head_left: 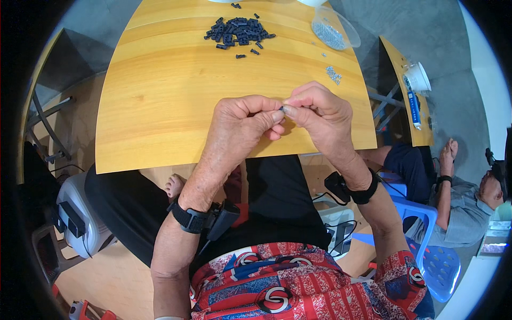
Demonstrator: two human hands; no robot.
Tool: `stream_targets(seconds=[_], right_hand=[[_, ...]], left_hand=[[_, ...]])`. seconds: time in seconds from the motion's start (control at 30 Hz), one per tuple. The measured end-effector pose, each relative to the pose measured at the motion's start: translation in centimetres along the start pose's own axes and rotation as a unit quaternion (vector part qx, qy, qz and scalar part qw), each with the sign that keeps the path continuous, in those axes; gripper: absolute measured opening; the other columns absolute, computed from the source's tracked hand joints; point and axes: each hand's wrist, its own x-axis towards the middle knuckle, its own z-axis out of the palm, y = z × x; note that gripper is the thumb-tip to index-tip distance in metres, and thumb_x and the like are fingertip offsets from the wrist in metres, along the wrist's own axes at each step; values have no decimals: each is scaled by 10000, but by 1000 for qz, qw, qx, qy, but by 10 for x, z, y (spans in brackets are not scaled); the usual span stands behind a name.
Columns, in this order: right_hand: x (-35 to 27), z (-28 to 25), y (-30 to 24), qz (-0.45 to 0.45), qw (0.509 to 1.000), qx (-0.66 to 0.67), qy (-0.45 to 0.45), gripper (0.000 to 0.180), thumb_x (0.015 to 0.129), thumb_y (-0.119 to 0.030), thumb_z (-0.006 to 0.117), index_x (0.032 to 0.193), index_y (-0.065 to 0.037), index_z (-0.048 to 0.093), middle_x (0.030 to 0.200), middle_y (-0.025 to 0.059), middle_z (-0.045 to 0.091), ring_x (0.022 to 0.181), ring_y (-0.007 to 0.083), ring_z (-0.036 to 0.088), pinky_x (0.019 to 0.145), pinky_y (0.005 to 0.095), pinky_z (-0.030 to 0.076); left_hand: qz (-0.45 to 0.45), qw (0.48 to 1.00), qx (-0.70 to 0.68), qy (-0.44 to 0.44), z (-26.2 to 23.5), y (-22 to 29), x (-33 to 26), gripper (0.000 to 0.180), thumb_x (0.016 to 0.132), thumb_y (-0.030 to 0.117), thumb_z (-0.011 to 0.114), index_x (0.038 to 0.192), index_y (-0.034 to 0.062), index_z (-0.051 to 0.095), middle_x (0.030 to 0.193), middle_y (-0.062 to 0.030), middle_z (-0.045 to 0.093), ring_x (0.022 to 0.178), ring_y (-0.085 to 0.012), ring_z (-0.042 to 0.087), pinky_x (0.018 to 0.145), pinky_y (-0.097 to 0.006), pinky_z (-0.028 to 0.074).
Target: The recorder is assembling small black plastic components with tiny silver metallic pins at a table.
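Note:
Over the near part of the wooden table, the fingertips of my two hands meet. My left hand [242, 118] is closed in a pinch of thumb and forefinger on a small dark plastic piece [281, 109], of which only a bit shows. Thumb and fingers of my right hand [320, 109] are pinched together against it from the other side; whatever they grip is hidden. Farther off lies a heap of small black plastic parts [240, 32], with a few loose ones around it. A little group of small silvery metal pieces [334, 74] lies beyond my right hand.
A clear plastic tub [329, 33] of silvery pieces stands at the table's [144, 117] far right. On the right, another person [464, 208] sits by a second table [397, 69] holding a white cup [417, 78] and a blue packet [414, 109]. A blue plastic chair [434, 256] stands there.

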Motion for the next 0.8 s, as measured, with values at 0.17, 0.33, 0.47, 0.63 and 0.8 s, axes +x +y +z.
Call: stream_targets(seconds=[0.17, 0.33, 0.47, 0.63, 0.8], right_hand=[[1, -1, -5, 8, 999, -45, -17, 68, 800, 19, 641, 862, 1, 621, 748, 52, 588, 610, 97, 552, 529, 222, 451], [-2, -1, -10, 23, 999, -47, -2, 90, 822, 10, 617, 912, 2, 623, 794, 81, 618, 615, 112, 580, 515, 234, 475], [-4, -2, -15, 49, 996, -79, 5, 114, 829, 4, 607, 943, 11, 615, 811, 96, 638, 634, 119, 603, 526, 240, 486], [-3, -3, -17, -23, 986, -166, -1, 131, 792, 18, 617, 920, -11, 624, 802, 104, 636, 662, 180, 636, 555, 267, 500], [2, -4, -19, -152, 953, -260, -17, 156, 753, 32, 614, 894, -29, 632, 801, 101, 630, 702, 246, 650, 588, 306, 516]], left_hand=[[5, 1000, -2, -1, -1, -2, 2, 98, 863, 26, 614, 905, -46, 667, 720, -74, 652, 606, -87, 586, 558, -203, 489], [10, 1000, -7, -2, -2, -2, 3, 100, 863, 27, 614, 909, -44, 668, 721, -68, 651, 603, -86, 583, 555, -200, 486], [1, 1000, -3, 1, -4, -3, 3, 105, 864, 33, 614, 921, -39, 665, 749, -73, 655, 630, -99, 597, 579, -211, 498], [-10, 1000, 0, 2, -2, 0, 2, 109, 865, 36, 610, 936, -32, 658, 781, -89, 662, 653, -114, 616, 595, -225, 518], [-20, 1000, -3, -8, -1, 1, 1, 111, 873, 29, 595, 946, -37, 648, 768, -95, 659, 644, -122, 624, 572, -232, 525]])
